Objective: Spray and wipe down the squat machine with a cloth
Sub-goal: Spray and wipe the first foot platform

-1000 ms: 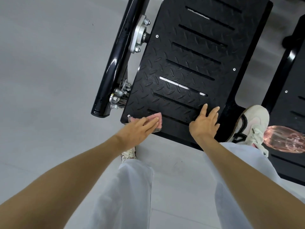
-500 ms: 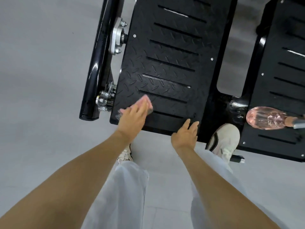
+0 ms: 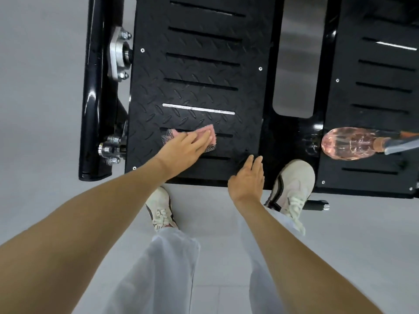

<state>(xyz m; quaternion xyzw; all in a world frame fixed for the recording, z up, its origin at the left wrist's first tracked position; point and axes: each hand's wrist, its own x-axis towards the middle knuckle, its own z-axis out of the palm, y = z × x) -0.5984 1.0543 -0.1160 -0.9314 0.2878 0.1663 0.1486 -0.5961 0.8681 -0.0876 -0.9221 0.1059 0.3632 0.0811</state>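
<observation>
Now cloth (image 3: 207, 132) farther up footplate (image 3: 199, 71), left hand (image 3: 181, 150) flat

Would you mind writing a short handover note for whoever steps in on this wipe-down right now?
Left hand: flat, pressing the pink cloth onto the left foot plate, near its front edge.
Right hand: open, empty, resting on that plate's front right corner.
Spray bottle: lying on its side on the right foot plate.
Done: wiping is under way on the front of the left plate; whether it was sprayed cannot be told.
Left: the rest of the left plate, the right plate, and the black frame tube.
</observation>
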